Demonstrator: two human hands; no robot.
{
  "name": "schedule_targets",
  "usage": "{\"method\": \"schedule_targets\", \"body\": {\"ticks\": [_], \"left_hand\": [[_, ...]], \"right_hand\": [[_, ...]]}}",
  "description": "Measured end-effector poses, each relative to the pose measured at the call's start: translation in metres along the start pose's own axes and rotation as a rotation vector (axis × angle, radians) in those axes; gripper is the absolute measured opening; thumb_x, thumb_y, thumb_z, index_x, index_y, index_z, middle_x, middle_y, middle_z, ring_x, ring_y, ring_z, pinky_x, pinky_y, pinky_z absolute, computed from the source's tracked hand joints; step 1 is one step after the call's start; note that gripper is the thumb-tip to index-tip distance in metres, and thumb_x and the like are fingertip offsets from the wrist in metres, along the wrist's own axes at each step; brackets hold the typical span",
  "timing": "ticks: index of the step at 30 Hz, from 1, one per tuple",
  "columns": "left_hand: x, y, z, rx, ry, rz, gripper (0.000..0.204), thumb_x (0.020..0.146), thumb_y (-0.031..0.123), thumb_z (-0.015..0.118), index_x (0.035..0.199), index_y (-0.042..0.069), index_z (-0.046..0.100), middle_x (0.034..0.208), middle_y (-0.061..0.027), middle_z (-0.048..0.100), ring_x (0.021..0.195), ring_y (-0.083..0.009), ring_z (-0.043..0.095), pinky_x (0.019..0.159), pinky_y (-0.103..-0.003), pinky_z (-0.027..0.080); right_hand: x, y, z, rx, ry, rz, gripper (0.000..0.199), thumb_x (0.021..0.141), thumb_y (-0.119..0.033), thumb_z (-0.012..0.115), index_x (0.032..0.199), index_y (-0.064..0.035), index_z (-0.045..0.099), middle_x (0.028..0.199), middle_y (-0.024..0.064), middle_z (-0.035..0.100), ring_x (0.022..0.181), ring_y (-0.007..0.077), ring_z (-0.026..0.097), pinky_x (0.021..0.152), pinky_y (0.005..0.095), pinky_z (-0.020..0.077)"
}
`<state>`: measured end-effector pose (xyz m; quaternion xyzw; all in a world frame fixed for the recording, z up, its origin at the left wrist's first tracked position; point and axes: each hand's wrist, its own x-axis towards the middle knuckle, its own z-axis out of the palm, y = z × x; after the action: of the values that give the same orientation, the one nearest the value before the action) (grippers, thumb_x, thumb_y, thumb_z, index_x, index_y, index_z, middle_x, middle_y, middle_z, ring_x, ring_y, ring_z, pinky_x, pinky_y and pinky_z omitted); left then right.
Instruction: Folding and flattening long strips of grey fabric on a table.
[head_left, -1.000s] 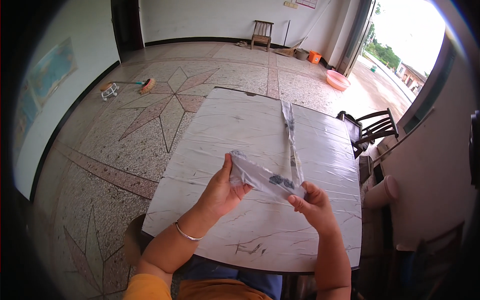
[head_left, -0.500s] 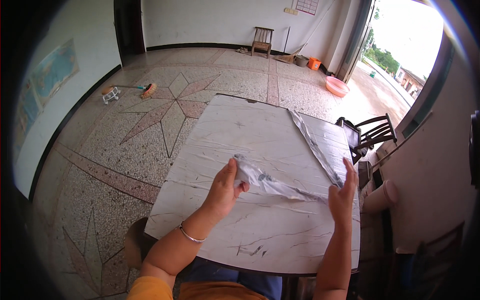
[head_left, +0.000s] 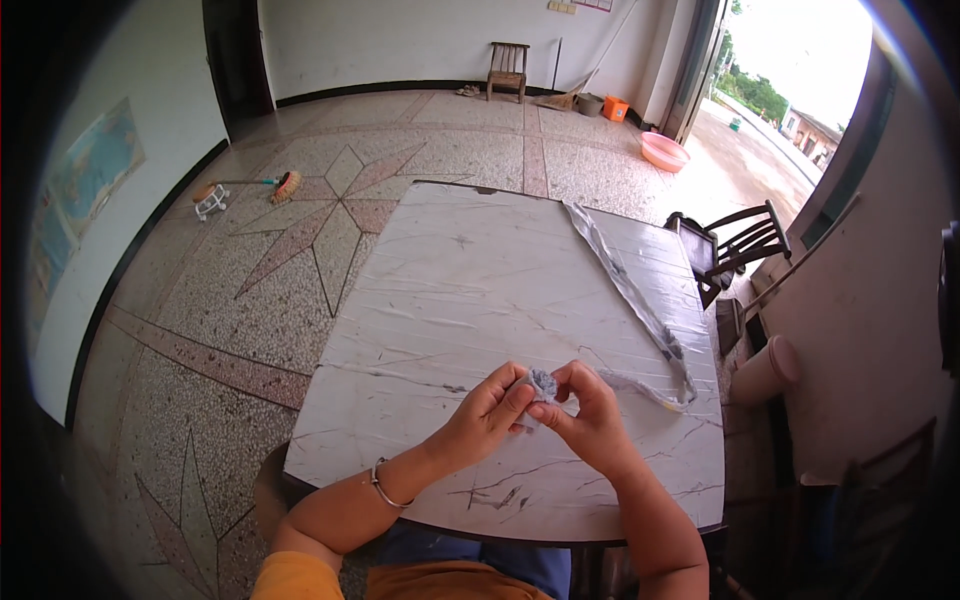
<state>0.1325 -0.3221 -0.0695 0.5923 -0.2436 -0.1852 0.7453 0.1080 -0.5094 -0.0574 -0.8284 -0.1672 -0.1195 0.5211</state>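
Note:
Over the near middle of the marble-patterned table (head_left: 430, 290), my two hands meet at a long, thin, grey-white strip (head_left: 628, 290) that looks like soft fabric. Its near end is bunched into a small wad (head_left: 543, 384). My left hand (head_left: 488, 410) pinches the wad from the left between thumb and fingers. From the other side, my right hand (head_left: 590, 415) grips it, with the thumb close to the left thumb. Past my right hand, the strip curves round on the table's right side and runs up to the far edge.
A dark wooden chair (head_left: 740, 245) stands against the table's far right side. A pinkish bin (head_left: 765, 375) is by the right wall. Farther off are a pink basin (head_left: 664, 152), an orange container (head_left: 615, 109) and a small wooden chair (head_left: 507, 72). A brush (head_left: 286, 187) lies on the left floor.
My hands were apart with the strip stretched between them. The left has moved right and down, the right has moved left, and the strip's end is now bunched between them.

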Motion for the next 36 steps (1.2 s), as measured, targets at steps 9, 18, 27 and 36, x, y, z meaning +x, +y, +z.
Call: {"method": "schedule_targets", "body": {"ticks": [9,18,27,36], "left_hand": [[0.003,0.001,-0.005,0.027,0.000,0.042,0.028,0.107,0.037,0.047,0.107,0.009,0.052,0.080,0.0048,0.049,0.069,-0.0026,0.041,0.062,-0.019,0.037],[-0.001,0.009,0.005,-0.402,-0.010,-0.280,0.046,0.105,0.054,0.037,0.105,0.010,0.052,0.086,0.0033,0.051,0.069,-0.0061,0.041,0.064,-0.022,0.039],[-0.002,-0.008,0.006,-0.617,-0.399,-0.374,0.050,0.104,0.057,0.033,0.105,0.011,0.050,0.080,0.0008,0.047,0.066,-0.0084,0.041,0.061,-0.024,0.039],[-0.003,-0.008,0.003,-0.402,-0.222,-0.221,0.039,0.107,0.047,0.035,0.110,0.012,0.050,0.081,0.0004,0.049,0.067,-0.0068,0.043,0.059,-0.022,0.037]], "right_hand": [[-0.004,-0.015,-0.003,0.409,-0.043,0.218,0.024,0.093,-0.015,0.073,0.081,-0.0086,0.053,0.073,-0.0054,0.052,0.067,0.0040,0.043,0.057,0.0210,0.0360],[0.001,-0.016,-0.001,0.417,-0.060,0.294,0.026,0.085,-0.015,0.081,0.099,-0.0049,0.061,0.089,0.0002,0.065,0.081,0.0048,0.055,0.071,0.0207,0.0453],[-0.003,-0.001,-0.002,0.365,-0.014,0.229,0.037,0.080,-0.019,0.086,0.103,-0.0019,0.062,0.087,0.0017,0.065,0.081,0.0063,0.054,0.071,0.0243,0.0471],[-0.004,-0.005,0.010,0.394,0.097,0.184,0.044,0.081,-0.023,0.085,0.110,-0.0020,0.059,0.086,-0.0013,0.062,0.081,0.0056,0.053,0.071,0.0219,0.0451]]}}
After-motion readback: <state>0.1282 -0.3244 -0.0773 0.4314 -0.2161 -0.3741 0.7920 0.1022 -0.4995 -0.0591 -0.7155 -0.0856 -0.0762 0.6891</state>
